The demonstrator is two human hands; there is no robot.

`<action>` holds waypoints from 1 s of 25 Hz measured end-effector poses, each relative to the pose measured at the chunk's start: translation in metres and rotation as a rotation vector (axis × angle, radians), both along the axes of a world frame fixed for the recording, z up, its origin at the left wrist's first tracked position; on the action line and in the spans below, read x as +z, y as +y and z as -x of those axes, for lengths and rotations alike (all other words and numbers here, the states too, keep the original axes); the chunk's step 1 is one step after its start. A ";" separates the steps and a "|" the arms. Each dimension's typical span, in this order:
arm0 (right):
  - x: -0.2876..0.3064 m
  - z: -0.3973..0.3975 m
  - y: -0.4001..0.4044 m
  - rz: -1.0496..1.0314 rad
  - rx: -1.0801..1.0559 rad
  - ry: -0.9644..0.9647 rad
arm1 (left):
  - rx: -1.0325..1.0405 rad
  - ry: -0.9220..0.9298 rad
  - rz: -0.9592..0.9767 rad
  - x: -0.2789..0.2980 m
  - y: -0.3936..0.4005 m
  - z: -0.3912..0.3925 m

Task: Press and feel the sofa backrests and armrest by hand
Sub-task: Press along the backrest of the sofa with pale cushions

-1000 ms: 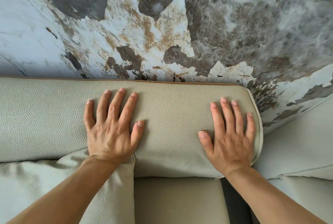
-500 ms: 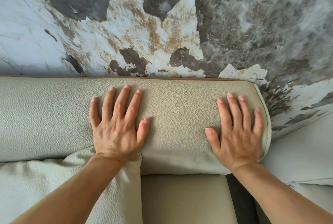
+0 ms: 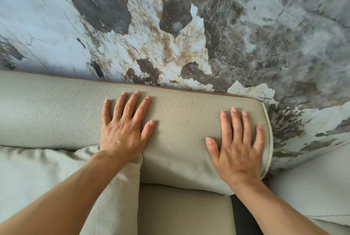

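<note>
A pale grey-green leather sofa backrest runs across the middle of the view, with a brown piping along its top edge. My left hand lies flat on it near the centre, palm down, fingers spread. My right hand lies flat near the backrest's rounded right end, fingers spread too. Both hands rest on the leather and hold nothing. The sofa seat shows below the backrest between my forearms.
A loose cushion of the same leather sits at the lower left under my left forearm. A second sofa piece stands at the right, past a dark gap. A marble-patterned wall rises directly behind the backrest.
Both hands stay flat at the same places on the backrest. The view has tilted and shifted a little, so the backrest's right end sits lower in the frame.
</note>
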State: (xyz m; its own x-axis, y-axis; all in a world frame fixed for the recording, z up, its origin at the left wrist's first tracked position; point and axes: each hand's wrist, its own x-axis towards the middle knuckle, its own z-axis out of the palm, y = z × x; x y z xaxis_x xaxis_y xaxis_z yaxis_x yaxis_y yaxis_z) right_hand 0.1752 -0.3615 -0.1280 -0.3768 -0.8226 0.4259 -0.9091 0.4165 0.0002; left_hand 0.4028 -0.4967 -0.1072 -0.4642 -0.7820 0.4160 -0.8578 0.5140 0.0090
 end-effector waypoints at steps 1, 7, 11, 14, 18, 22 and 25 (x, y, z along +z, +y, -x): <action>0.003 0.000 0.001 -0.018 0.006 -0.011 | 0.014 -0.012 -0.036 0.005 0.004 0.000; 0.038 -0.009 0.020 -0.134 0.015 -0.079 | 0.038 -0.075 -0.121 0.034 0.061 -0.018; 0.088 -0.040 0.055 -0.086 0.062 -0.111 | 0.026 -0.078 -0.070 0.090 0.098 -0.048; 0.129 -0.067 0.084 -0.071 0.079 -0.108 | 0.029 -0.053 -0.044 0.134 0.124 -0.073; 0.196 -0.116 0.130 -0.012 0.086 -0.091 | 0.013 -0.027 -0.027 0.195 0.169 -0.118; 0.259 -0.172 0.166 0.026 0.084 -0.087 | -0.011 0.011 -0.028 0.246 0.209 -0.167; 0.306 -0.226 0.189 0.046 0.074 -0.075 | -0.004 0.023 -0.021 0.283 0.230 -0.220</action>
State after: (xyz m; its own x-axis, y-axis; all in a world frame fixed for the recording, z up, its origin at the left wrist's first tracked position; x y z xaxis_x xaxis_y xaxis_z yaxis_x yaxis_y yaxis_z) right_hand 0.4016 -0.1720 0.1781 -0.3475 -0.8298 0.4366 -0.9343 0.3459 -0.0863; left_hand 0.6230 -0.2663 0.1763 -0.4574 -0.7891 0.4100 -0.8553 0.5166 0.0402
